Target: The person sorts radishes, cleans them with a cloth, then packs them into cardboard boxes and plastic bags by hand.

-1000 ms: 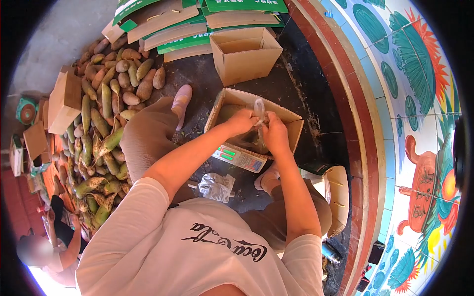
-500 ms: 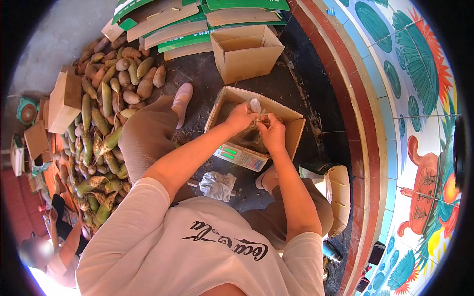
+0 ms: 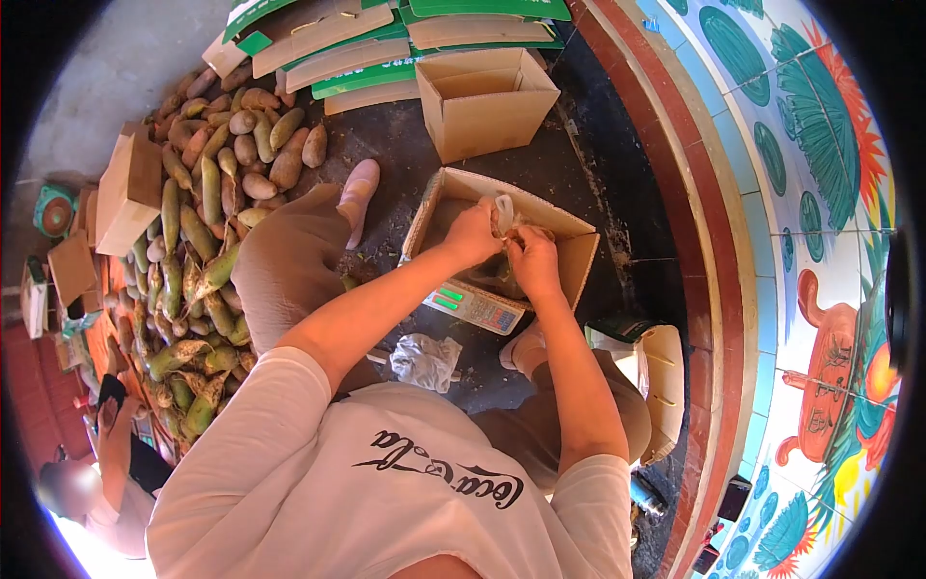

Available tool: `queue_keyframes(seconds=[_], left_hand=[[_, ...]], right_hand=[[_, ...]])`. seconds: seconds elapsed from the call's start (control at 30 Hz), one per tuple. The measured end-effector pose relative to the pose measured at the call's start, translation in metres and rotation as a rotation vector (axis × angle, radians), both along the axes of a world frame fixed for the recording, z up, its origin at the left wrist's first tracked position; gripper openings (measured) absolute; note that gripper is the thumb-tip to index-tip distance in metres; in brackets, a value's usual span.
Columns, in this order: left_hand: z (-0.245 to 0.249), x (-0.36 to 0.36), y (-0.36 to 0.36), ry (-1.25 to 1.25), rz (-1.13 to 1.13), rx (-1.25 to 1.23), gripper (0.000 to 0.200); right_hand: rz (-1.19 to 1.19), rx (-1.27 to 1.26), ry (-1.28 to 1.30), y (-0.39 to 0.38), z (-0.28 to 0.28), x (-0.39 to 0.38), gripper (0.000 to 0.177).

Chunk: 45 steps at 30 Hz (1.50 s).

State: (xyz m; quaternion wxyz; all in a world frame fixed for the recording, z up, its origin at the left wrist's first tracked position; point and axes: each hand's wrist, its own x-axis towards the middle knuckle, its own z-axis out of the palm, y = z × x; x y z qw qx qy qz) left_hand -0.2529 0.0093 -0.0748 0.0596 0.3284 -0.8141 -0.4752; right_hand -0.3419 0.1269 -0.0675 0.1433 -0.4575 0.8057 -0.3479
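My left hand [image 3: 473, 234] is closed on the gathered top of a clear plastic bag [image 3: 503, 210], over an open cardboard box [image 3: 579, 253]. Against it, my right hand [image 3: 533, 262] pinches the same bag with bent fingers. Most of the bag hangs inside the box, and its contents are hard to make out. A digital scale [image 3: 476, 309] with a green lit display and a keypad sits at the box's near side. Crumpled white plastic [image 3: 424, 363] lies on the floor below my left forearm.
A big heap of green and reddish-brown gourd-like or root vegetables [image 3: 198, 289] covers the left floor. Another open box [image 3: 487, 111] stands beyond mine, before stacked green cartons [image 3: 362, 77]. At lower left sits another person [image 3: 116, 463]. A painted tile wall [image 3: 820, 193] borders the right.
My hands stay at the bag's neck, with small finger shifts; the right fingers press closer to the left hand. The person at lower left has raised an arm holding a dark object.
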Motion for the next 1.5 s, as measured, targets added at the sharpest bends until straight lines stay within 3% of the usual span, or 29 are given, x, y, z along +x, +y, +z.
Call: queue_keyframes(seconds=[0.2,0.3,0.4,0.6,0.8,0.9,1.0,1.1,1.2,1.4,1.5], left_hand=[[0.019,0.002,0.015,-0.052,-0.024,-0.219,0.042],[0.022,0.003,0.014,-0.061,-0.041,-0.221,0.035],[0.013,0.006,0.011,0.062,-0.1,-0.289,0.025],[0.012,0.015,0.011,0.113,-0.157,-0.461,0.015],[0.007,0.008,0.015,0.065,-0.109,-0.375,0.013],[-0.001,0.009,0.009,0.078,-0.082,-0.338,0.013],[0.005,0.01,0.005,-0.065,-0.107,-0.259,0.013],[0.011,0.011,0.005,-0.062,-0.146,-0.285,0.008],[0.018,0.013,0.008,-0.117,-0.277,-0.445,0.006],[0.031,0.021,0.008,-0.357,-0.419,-0.587,0.014],[0.049,0.043,-0.003,-0.117,-0.331,-0.692,0.022]], right_hand=[[0.026,0.128,-0.075,0.003,-0.005,-0.006,0.017],[-0.015,0.032,-0.382,0.004,-0.015,-0.011,0.017],[-0.145,0.214,-1.055,0.001,-0.003,-0.016,0.012],[-0.215,0.197,-1.221,-0.003,-0.01,-0.023,0.005],[-0.266,0.189,-1.197,-0.006,-0.002,-0.019,0.006],[-0.11,0.153,-1.016,-0.001,-0.003,-0.021,0.003],[0.059,0.123,-0.154,0.005,-0.001,-0.027,0.008],[0.057,0.179,-0.09,0.001,0.008,-0.025,0.013],[0.019,0.297,0.155,0.003,-0.005,-0.018,0.014],[0.008,0.42,0.263,0.002,-0.009,-0.018,0.016],[-0.024,0.194,0.339,0.004,0.031,-0.022,0.01]])
